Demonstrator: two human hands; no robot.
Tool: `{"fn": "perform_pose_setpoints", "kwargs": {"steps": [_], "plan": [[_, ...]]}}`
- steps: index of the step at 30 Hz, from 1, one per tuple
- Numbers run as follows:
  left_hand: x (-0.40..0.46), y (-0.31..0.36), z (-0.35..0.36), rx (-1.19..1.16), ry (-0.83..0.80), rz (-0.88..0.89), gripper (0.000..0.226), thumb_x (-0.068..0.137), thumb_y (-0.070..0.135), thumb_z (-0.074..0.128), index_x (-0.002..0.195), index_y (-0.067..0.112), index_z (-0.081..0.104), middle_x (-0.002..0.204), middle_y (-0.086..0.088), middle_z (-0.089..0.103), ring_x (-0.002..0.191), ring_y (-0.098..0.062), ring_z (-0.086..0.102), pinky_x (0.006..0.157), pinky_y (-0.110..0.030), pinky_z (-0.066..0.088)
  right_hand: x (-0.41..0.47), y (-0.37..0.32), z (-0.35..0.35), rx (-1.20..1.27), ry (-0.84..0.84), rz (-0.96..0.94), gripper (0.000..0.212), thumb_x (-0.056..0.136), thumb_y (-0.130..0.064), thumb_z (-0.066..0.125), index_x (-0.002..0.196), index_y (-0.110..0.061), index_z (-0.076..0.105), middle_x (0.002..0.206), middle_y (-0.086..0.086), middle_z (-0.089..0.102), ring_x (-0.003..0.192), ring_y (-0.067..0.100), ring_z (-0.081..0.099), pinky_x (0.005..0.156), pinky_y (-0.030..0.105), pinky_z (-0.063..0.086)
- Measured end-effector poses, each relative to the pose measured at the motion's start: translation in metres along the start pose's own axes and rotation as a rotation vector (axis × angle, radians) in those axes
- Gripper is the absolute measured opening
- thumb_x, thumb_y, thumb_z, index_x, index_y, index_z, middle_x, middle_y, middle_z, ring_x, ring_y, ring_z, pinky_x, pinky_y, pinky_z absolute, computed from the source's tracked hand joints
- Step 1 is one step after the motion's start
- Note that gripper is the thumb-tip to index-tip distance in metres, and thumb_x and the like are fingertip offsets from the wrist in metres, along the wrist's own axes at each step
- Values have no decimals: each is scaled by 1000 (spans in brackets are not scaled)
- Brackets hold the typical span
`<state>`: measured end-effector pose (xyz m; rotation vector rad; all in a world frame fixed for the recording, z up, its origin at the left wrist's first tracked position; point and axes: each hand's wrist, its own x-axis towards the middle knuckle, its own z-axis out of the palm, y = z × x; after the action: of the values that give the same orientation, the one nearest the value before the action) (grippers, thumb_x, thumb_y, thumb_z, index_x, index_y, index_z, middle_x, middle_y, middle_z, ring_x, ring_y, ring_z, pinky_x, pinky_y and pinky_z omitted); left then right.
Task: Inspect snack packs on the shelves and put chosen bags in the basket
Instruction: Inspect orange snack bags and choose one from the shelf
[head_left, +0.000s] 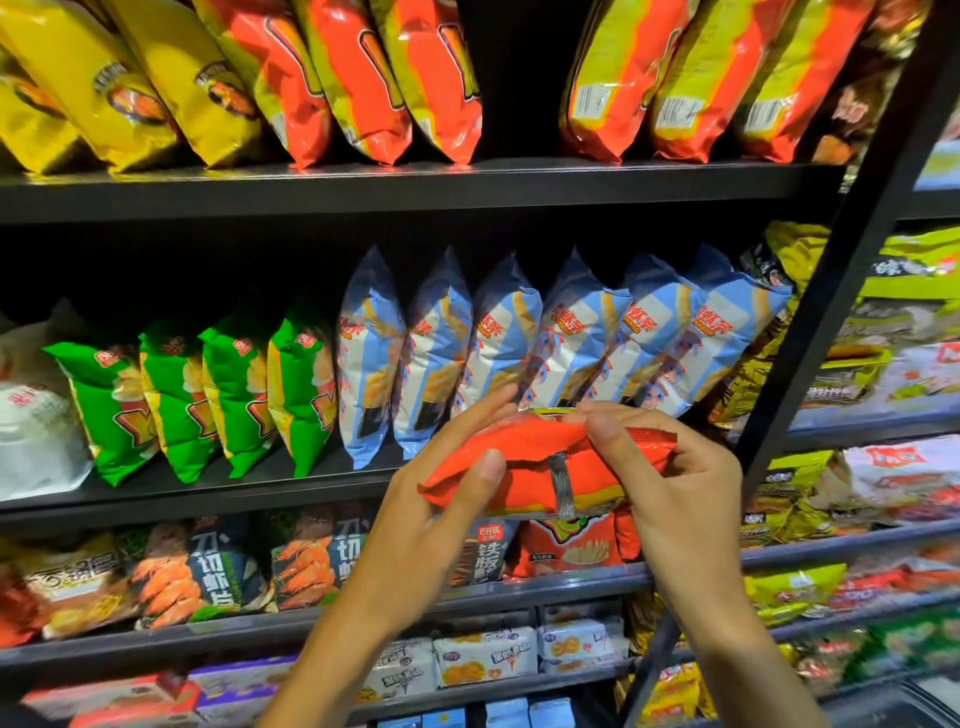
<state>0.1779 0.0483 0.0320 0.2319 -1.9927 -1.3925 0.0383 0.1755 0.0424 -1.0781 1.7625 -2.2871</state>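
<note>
An orange-red snack bag (530, 467) with a yellow patch and a silver seam strip lies sideways in front of the middle shelf, held between both hands. My left hand (441, 488) grips its left end, thumb on top and fingers behind. My right hand (675, 483) holds the right end, thumb pressed on the top fold. No basket is in view.
Black shelves (415, 182) hold rows of bags: yellow and orange ones (363, 78) on top, green ones (234, 395) and blue-white ones (519, 343) in the middle, darker packs (208, 566) below. A black upright post (831, 291) divides off a second rack on the right.
</note>
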Motion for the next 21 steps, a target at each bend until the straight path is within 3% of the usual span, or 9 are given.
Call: {"fn": "perform_pose_setpoints", "kwargs": {"steps": [5,8,10,13,15,17,19,21], "plan": [[4,4,2,-50,64,-71,36,108,42,43,136,33,64,134,14,69,130,-8,60,115,-37,42,3,-4,-2,48,-99,32,27,80,-38,72,93,-16,82,98,-2,80,94,16,76,75,23,59],[7,10,0,-103,128,-139,42,101,45,39,118,30,75,115,10,77,116,-7,69,110,-34,49,6,-7,-8,84,-283,17,36,86,-47,69,110,-23,80,116,-3,78,112,17,72,88,26,58],[9,12,-1,-109,156,-140,43,100,48,38,104,40,80,112,9,78,114,-8,70,106,-32,50,8,-12,-10,105,-356,9,40,92,-52,65,116,-23,78,122,-3,76,120,16,68,95,26,55],[11,21,4,-100,96,-104,47,101,44,32,93,67,72,110,29,74,113,9,65,92,-7,47,12,-20,-8,93,-229,51,31,98,-35,59,99,-17,84,103,1,80,105,14,74,85,18,56],[10,29,7,-107,60,-114,51,99,45,28,83,74,67,104,40,69,110,20,60,89,1,41,13,-21,-6,97,-147,113,33,96,-30,58,86,-13,85,93,6,81,97,17,76,83,17,56],[10,28,5,-118,57,-115,51,101,49,24,91,72,68,113,38,68,119,17,57,102,-7,39,14,-20,-5,134,-127,172,36,94,-36,59,80,-14,85,92,11,80,97,23,76,90,27,57],[11,28,5,-117,53,-92,50,105,52,21,107,68,68,128,31,66,131,8,53,117,-29,35,14,-21,-6,166,-120,206,36,91,-39,60,82,-16,85,94,11,80,99,22,76,96,32,56],[13,28,3,-127,78,-64,51,104,49,20,106,69,68,127,32,66,131,9,53,120,-36,32,13,-24,-9,170,-140,187,34,91,-39,59,89,-18,85,99,10,80,105,20,75,102,38,51]]}}
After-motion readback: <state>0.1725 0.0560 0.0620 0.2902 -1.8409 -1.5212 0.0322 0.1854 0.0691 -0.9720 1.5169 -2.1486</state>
